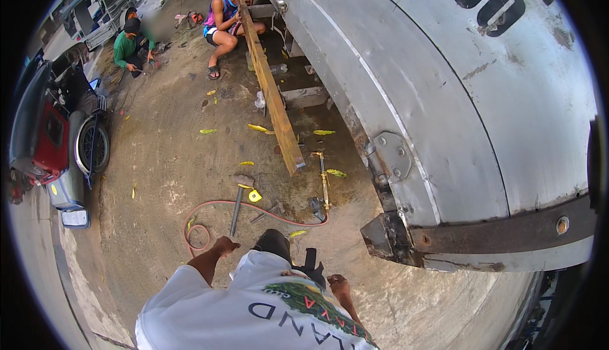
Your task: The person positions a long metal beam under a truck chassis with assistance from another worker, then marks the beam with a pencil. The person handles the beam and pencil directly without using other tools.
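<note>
My left hand (223, 246) hangs beside my white shirt, its fingers loosely bent and holding nothing that I can see. On my other side my right hand (339, 284) hangs low, fingers slightly curled, with no visible thing in it. In front of my left hand lies a sledgehammer (236, 211), its handle pointing toward me. Beside its head sits a yellow tape measure (255, 196). A smaller hammer (274, 211) lies to the right. Farther right, a brass cutting torch (325, 182) rests on the ground, and a red hose (219, 203) loops out near it.
A long wooden beam (273, 90) slants toward me, its far end held by a crouching person (223, 23). Another person in green (130, 47) crouches farther left. A large grey metal truck body (406, 96) fills the right. A motorcycle with sidecar (63, 128) stands left.
</note>
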`<state>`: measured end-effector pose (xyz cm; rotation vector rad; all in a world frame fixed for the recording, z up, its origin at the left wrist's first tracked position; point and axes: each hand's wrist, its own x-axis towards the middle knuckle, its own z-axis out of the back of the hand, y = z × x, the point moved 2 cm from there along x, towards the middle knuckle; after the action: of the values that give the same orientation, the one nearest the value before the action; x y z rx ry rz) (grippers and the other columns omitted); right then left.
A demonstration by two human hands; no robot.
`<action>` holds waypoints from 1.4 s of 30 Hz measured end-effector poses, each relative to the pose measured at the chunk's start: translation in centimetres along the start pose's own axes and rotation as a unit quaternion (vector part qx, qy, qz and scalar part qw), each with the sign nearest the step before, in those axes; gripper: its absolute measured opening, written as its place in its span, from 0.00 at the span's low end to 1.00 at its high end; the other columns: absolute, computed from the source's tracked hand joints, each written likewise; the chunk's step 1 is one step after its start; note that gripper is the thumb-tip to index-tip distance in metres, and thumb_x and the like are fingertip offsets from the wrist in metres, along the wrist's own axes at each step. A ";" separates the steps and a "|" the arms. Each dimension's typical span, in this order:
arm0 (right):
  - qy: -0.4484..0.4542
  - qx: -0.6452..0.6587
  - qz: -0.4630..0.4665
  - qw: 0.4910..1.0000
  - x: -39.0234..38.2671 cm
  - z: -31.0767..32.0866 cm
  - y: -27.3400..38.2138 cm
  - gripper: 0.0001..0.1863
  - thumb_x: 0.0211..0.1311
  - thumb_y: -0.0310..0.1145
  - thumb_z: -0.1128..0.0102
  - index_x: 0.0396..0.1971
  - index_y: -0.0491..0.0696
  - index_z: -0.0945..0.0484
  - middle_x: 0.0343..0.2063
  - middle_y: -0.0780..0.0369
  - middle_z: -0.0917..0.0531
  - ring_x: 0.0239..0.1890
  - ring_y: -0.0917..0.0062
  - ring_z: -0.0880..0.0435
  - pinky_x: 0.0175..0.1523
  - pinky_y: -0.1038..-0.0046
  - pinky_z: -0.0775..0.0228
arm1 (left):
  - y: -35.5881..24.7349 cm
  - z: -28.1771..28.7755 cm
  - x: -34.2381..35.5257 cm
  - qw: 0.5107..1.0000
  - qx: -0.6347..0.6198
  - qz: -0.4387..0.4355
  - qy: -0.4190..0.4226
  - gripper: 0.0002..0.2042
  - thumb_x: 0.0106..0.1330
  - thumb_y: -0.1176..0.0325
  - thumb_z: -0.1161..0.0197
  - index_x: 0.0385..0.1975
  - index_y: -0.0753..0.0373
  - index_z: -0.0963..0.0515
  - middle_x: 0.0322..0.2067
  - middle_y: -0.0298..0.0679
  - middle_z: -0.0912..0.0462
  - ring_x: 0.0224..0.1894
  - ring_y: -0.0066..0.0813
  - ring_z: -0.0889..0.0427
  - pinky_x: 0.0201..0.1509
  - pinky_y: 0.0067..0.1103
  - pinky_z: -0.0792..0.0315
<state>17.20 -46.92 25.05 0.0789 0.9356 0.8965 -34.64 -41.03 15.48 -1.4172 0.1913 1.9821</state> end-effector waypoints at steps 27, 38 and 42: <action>0.280 -0.348 0.374 0.813 6.8 13.9 -1.1 0.15 0.64 0.43 0.39 0.39 0.47 0.16 0.36 0.49 0.15 0.43 0.51 0.16 0.50 0.53 0.25 | -12.8 -23.2 -6.5 0.953 -0.266 -0.036 -0.142 0.21 0.64 0.50 0.35 0.38 0.65 0.14 0.34 0.54 0.13 0.38 0.48 0.12 0.39 0.37 0.21; 0.340 -0.518 0.311 0.721 7.2 9.5 2.5 0.17 0.68 0.47 0.41 0.35 0.46 0.18 0.35 0.50 0.15 0.43 0.50 0.16 0.49 0.53 0.26 | -15.1 -29.6 -0.6 0.937 -0.300 -0.146 -0.100 0.27 0.61 0.44 0.35 0.38 0.68 0.16 0.39 0.59 0.15 0.48 0.55 0.16 0.53 0.41 0.24; 0.340 -0.471 0.316 0.750 6.5 6.6 4.6 0.19 0.70 0.49 0.42 0.35 0.45 0.19 0.33 0.49 0.15 0.42 0.51 0.16 0.48 0.53 0.27 | -14.8 -29.6 1.5 0.940 -0.300 -0.136 -0.091 0.29 0.61 0.42 0.35 0.38 0.69 0.16 0.40 0.60 0.15 0.48 0.56 0.16 0.53 0.40 0.24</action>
<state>20.88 -37.41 26.77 -0.9194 1.0159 2.0427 -2.94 -43.51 6.35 -1.4975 -0.7140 1.9995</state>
